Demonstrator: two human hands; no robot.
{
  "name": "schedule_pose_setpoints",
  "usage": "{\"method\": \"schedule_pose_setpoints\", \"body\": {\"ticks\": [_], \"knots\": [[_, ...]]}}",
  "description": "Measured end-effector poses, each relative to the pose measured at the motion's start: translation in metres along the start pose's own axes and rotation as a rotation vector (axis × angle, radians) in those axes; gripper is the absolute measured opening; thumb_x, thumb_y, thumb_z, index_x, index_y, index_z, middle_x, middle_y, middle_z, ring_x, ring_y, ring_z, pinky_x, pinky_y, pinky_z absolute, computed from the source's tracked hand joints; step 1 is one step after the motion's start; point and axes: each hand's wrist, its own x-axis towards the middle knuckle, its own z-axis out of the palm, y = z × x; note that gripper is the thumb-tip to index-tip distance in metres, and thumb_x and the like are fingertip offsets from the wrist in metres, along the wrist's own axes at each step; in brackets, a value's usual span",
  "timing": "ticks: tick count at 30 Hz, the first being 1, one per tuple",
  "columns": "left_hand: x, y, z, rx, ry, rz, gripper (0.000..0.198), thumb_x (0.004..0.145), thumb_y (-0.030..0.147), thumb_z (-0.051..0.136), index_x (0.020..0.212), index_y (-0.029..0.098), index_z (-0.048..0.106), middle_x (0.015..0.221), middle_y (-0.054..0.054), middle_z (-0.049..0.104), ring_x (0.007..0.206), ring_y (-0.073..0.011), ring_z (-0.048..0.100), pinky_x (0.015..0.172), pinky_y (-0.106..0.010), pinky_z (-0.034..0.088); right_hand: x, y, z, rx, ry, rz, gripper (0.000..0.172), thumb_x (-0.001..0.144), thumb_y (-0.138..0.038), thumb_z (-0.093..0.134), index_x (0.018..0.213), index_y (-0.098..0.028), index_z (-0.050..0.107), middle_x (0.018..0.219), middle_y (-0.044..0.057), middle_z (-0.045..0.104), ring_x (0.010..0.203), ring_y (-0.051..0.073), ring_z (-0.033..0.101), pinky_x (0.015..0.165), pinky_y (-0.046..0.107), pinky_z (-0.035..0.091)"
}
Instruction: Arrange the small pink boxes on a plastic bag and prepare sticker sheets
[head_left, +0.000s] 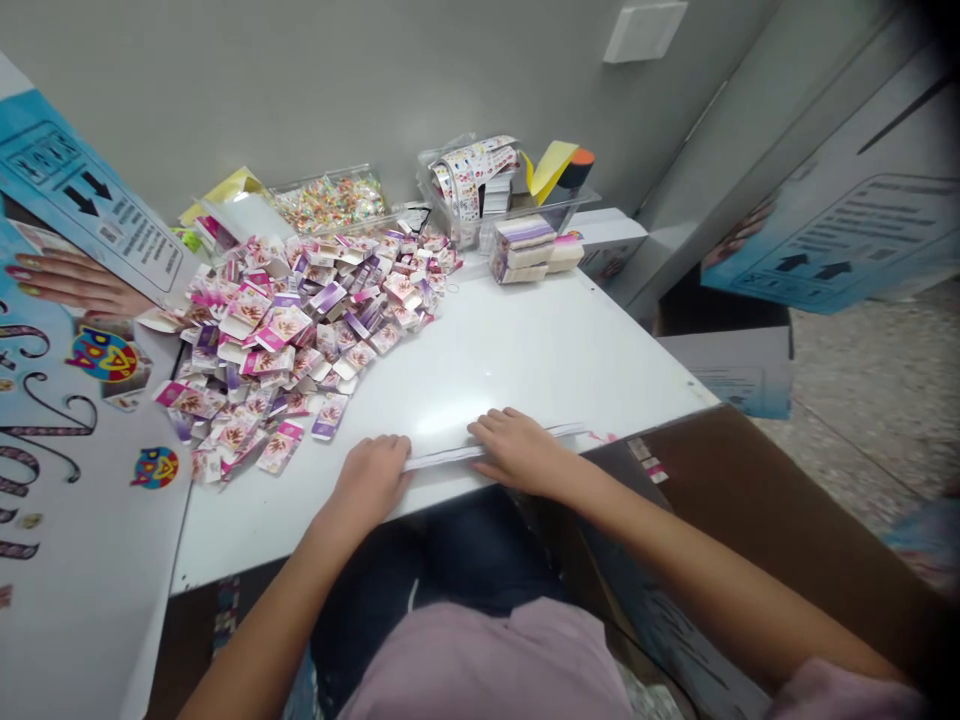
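A long, thin bundle of white paper strips (444,458) lies along the front edge of the white table. My left hand (373,475) is closed over its left end, fingertips curled down. Further right, my right hand (517,450) grips the same strips, its fingers on the far side and its thumb on the near side. The strips' right end sticks out past my right hand. Beyond my left hand spreads a big heap of small pink and purple printed cardboard boxes (300,340); neither hand touches it.
At the back stand a clear tray of colourful small pieces (330,200), a clear container with sticker sheets (476,180), and stacked purple-and-cream cards (525,248). A large printed carton (82,400) borders the left. Brown cardboard (750,510) and more cartons (832,230) are at right.
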Motion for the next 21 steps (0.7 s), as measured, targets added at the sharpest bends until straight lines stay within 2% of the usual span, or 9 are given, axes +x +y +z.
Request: {"method": "schedule_pose_setpoints", "body": {"ticks": [2,6,8,10,11,12,15,17,21], "knots": [[0.002,-0.003,0.003,-0.025,0.028,-0.010,0.003,0.088,0.022,0.060,0.090,0.021,0.062,0.088,-0.007,0.070,0.085,-0.0257,0.066,0.077,-0.036,0.046,0.009,-0.006,0.001,0.028,-0.038,0.013,0.016,0.096,-0.026,0.054,0.097,-0.013,0.062,0.095,0.013,0.066,0.089,0.025,0.062,0.080,0.034,0.041],[-0.006,-0.019,0.005,-0.044,0.158,-0.107,0.013,0.085,0.032,0.067,0.087,0.021,0.062,0.082,-0.007,0.071,0.081,-0.0280,0.066,0.081,-0.042,0.047,0.015,-0.004,-0.002,0.069,-0.039,0.050,0.014,0.095,-0.020,0.052,0.090,-0.014,0.063,0.087,0.011,0.068,0.077,0.021,0.063,0.070,0.030,0.040],[-0.015,-0.030,0.006,-0.171,0.417,-0.262,0.029,0.082,0.042,0.070,0.097,0.021,0.060,0.093,-0.009,0.070,0.091,-0.0292,0.066,0.088,-0.046,0.047,0.011,-0.002,-0.008,0.101,-0.015,0.082,0.015,0.095,-0.022,0.053,0.086,-0.014,0.062,0.085,0.010,0.068,0.074,0.020,0.062,0.067,0.028,0.039],[-0.019,-0.035,0.007,-0.511,0.751,-0.414,0.057,0.076,0.054,0.074,0.118,0.023,0.051,0.116,-0.012,0.065,0.104,-0.0283,0.063,0.093,-0.046,0.048,0.007,-0.001,-0.018,0.135,0.024,0.105,0.019,0.098,-0.024,0.051,0.085,-0.015,0.061,0.083,0.008,0.067,0.074,0.018,0.061,0.066,0.027,0.038],[-0.018,-0.035,0.008,-0.735,0.859,-0.449,0.071,0.072,0.059,0.074,0.127,0.025,0.044,0.126,-0.013,0.060,0.110,-0.0275,0.062,0.094,-0.044,0.049,0.006,-0.002,-0.024,0.190,0.059,0.108,0.020,0.098,-0.026,0.050,0.085,-0.015,0.061,0.082,0.006,0.066,0.074,0.017,0.061,0.066,0.026,0.039],[-0.014,-0.033,0.007,-0.956,0.891,-0.437,0.083,0.069,0.065,0.074,0.134,0.027,0.037,0.133,-0.014,0.055,0.115,-0.0271,0.060,0.096,-0.043,0.049,0.006,-0.003,-0.030,0.283,0.103,0.101,0.022,0.099,-0.028,0.049,0.085,-0.015,0.060,0.081,0.005,0.065,0.074,0.017,0.060,0.067,0.025,0.039],[0.003,-0.016,-0.009,-1.420,0.634,-0.204,0.093,0.066,0.077,0.065,0.139,0.026,0.036,0.138,-0.016,0.054,0.125,-0.0303,0.055,0.103,-0.045,0.046,0.012,-0.010,-0.045,0.719,0.232,0.035,0.025,0.096,-0.034,0.053,0.083,-0.015,0.061,0.077,0.002,0.063,0.072,0.016,0.057,0.068,0.024,0.041],[0.014,-0.001,-0.031,-1.609,0.457,-0.005,0.088,0.070,0.072,0.066,0.138,0.022,0.041,0.136,-0.017,0.056,0.126,-0.0341,0.054,0.104,-0.050,0.044,0.019,-0.015,-0.050,0.955,0.245,-0.012,0.027,0.093,-0.039,0.057,0.083,-0.014,0.063,0.076,0.001,0.062,0.071,0.015,0.055,0.067,0.024,0.041],[0.024,0.027,-0.088,-1.765,0.482,0.225,0.057,0.082,0.047,0.065,0.130,0.020,0.052,0.117,-0.013,0.067,0.113,-0.0312,0.062,0.098,-0.048,0.047,0.041,-0.022,-0.047,1.243,0.222,-0.032,0.033,0.086,-0.046,0.065,0.089,-0.013,0.067,0.079,0.000,0.064,0.074,0.017,0.055,0.069,0.026,0.044]]}}
